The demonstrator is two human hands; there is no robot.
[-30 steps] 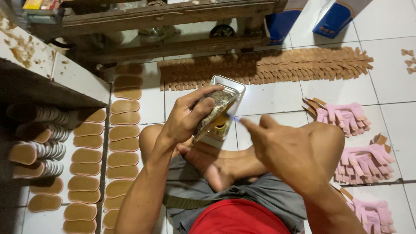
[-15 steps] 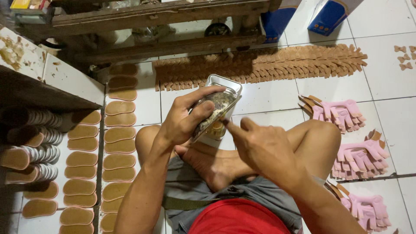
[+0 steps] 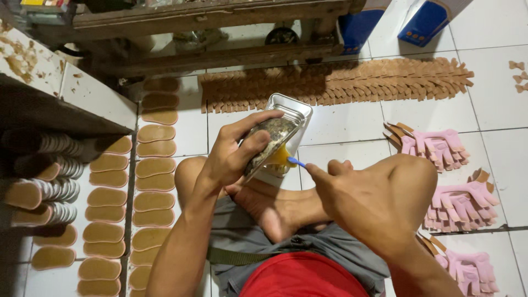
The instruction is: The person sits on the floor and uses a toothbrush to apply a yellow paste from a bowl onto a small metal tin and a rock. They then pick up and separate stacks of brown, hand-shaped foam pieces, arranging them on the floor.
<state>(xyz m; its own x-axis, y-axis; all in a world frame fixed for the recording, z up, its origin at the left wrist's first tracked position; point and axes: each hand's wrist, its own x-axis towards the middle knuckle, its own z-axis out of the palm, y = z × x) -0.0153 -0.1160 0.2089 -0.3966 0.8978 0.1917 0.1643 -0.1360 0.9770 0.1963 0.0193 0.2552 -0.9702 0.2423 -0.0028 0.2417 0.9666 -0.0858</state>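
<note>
A white tiled floor [image 3: 352,132] carries the work, with the person seated cross-legged on it. Tan insoles [image 3: 157,168] lie in two columns along the left, spaced apart and likely laid out to dry. A long row of overlapping brown strips [image 3: 341,82] runs across the far side, and pink strap bundles [image 3: 434,146] sit stacked at the right within reach. The left hand [image 3: 234,157] is closed around a metal tray [image 3: 278,135], tilting it up off the lap so the yellowish glue pools at its lower end. The right hand [image 3: 357,201] pinches a small blue-handled brush [image 3: 294,161], its tip at that pooled glue just beside the tray's low edge, over the knees.
</note>
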